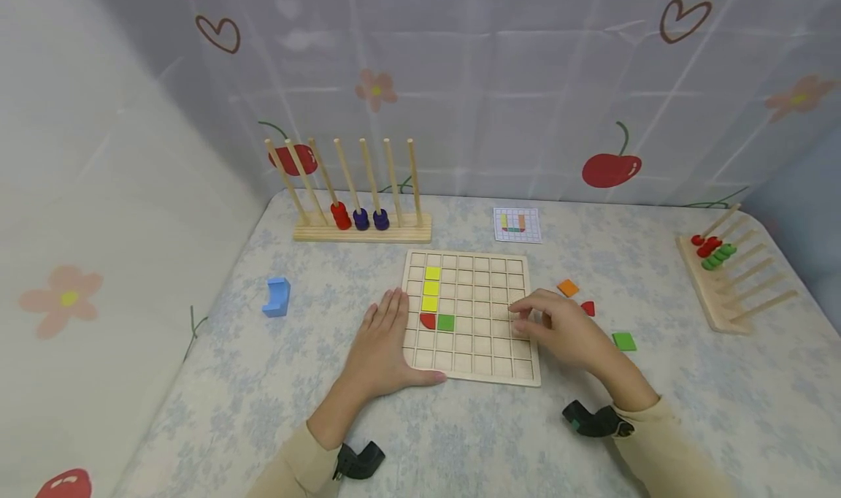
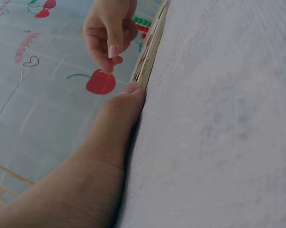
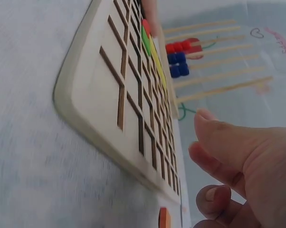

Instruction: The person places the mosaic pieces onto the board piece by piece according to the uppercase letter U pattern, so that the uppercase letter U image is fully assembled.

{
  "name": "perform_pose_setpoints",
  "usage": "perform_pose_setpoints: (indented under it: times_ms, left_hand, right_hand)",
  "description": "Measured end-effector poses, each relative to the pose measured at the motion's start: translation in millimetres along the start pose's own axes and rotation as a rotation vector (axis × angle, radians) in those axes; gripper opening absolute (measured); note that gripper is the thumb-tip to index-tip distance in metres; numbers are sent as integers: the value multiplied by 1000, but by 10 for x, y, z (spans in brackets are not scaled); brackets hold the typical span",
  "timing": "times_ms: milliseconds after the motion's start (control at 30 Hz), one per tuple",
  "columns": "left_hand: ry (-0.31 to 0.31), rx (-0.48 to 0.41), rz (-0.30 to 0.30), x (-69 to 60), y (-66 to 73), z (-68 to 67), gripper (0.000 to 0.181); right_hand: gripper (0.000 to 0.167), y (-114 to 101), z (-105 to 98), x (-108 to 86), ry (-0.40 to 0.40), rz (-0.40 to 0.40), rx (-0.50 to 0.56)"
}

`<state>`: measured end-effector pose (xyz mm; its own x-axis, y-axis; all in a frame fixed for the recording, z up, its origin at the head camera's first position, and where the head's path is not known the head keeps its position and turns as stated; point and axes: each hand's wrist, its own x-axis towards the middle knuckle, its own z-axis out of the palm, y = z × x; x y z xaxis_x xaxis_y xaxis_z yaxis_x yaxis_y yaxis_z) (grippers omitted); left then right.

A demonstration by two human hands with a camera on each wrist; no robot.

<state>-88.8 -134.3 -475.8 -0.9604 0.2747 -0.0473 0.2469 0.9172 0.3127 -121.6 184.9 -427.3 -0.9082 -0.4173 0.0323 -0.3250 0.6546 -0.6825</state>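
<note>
A wooden grid board point(image 1: 482, 345) lies flat, with several yellow squares point(image 1: 431, 288) in one column, a red rounded piece point(image 1: 428, 321) below them and a green square point(image 1: 445, 323) beside that. My left hand point(image 1: 381, 352) rests with straight fingers along the board's left edge; its thumb point(image 2: 107, 128) touches the near edge. Over the board's right side hovers my right hand point(image 1: 565, 330), fingers loosely bent; the right wrist view shows the hand point(image 3: 262, 171) with a gap between thumb and fingers and nothing held. The board's rim point(image 3: 69, 95) is below it.
Right of the board lie an orange square point(image 1: 568, 288), a red piece point(image 1: 588, 308) and a green square point(image 1: 624, 341). A pattern card point(image 1: 517, 225) lies behind. Peg racks stand at back left point(image 1: 361, 233) and right point(image 1: 703, 286); a blue block point(image 1: 278, 297) sits left.
</note>
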Motion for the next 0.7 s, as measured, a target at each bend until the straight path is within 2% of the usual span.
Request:
perform_pose_setpoints:
  times_ms: [267, 700]
  left_hand:
    - [2, 4, 0, 1, -4, 10, 144]
    - [2, 1, -3, 7, -5, 17, 144]
  right_hand:
    - [25, 307, -264, -303, 79, 30, -121]
    - [26, 670, -572, -695, 160, 131, -203]
